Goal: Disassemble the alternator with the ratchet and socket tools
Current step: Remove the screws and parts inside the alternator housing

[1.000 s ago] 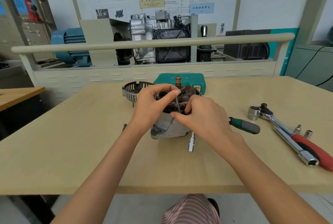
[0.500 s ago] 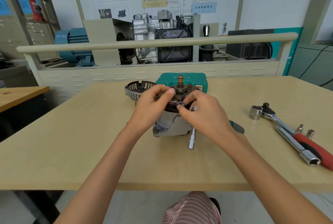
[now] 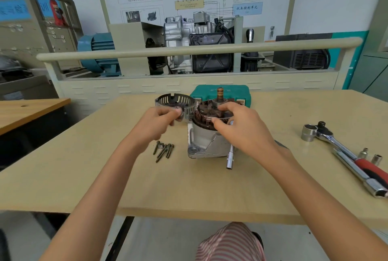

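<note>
The alternator (image 3: 204, 142) stands on the table with its silver housing down. Its copper windings and rotor shaft (image 3: 220, 93) are exposed on top. My right hand (image 3: 241, 128) grips the upper rim of the windings, thumb at the front and fingers over the top. My left hand (image 3: 156, 125) is off to the left of the alternator, with fingertips pinched on something small that is hidden. It sits in front of the removed slotted cover (image 3: 174, 101). Several long bolts (image 3: 163, 151) lie below the left hand. The ratchet (image 3: 327, 136) with a socket lies at the right.
A green tool case (image 3: 222, 92) sits behind the alternator. A chrome extension (image 3: 230, 158) lies against the housing. A long bar (image 3: 357, 173), a red handle (image 3: 370, 168) and two small sockets (image 3: 371, 156) lie near the right edge. A rail and engine display stand behind the table.
A second ago my right hand pinched a long bolt above the alternator. The hands met over the windings, then my left hand drew away leftward, uncovering the bolts on the table.
</note>
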A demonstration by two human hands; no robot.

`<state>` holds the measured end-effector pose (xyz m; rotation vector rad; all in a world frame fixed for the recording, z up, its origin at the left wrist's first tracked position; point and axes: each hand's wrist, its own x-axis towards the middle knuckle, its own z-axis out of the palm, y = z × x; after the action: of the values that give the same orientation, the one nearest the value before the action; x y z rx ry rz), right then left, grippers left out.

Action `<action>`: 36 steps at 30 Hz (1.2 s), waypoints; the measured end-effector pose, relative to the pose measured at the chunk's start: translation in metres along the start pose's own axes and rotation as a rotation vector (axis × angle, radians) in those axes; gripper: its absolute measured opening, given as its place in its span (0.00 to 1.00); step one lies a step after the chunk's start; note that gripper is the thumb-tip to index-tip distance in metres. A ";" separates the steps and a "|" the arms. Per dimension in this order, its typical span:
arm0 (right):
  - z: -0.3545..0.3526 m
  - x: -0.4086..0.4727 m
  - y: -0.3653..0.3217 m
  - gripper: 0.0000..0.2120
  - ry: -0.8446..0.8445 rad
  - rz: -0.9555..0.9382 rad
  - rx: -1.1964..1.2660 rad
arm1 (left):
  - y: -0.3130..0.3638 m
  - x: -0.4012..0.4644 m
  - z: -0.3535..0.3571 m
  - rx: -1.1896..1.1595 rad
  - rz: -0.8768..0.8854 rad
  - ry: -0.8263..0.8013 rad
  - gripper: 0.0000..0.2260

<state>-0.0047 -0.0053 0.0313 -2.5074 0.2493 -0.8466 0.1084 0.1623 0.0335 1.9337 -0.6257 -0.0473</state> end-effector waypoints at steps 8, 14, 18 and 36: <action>-0.005 0.006 0.005 0.16 -0.057 -0.008 -0.082 | -0.074 0.011 -0.030 0.286 -0.257 -0.040 0.11; -0.006 0.006 0.008 0.16 -0.074 -0.016 -0.035 | -0.092 0.016 -0.037 0.340 -0.296 0.015 0.10; -0.006 0.007 0.010 0.16 -0.073 -0.020 -0.020 | -0.095 0.021 -0.036 0.494 -0.231 -0.013 0.10; -0.005 0.006 0.011 0.16 -0.053 -0.028 -0.016 | -0.095 0.030 -0.034 0.362 -0.293 -0.021 0.10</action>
<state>-0.0031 -0.0191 0.0326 -2.5498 0.2043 -0.7912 0.1827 0.2065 -0.0259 2.3680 -0.3761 -0.1473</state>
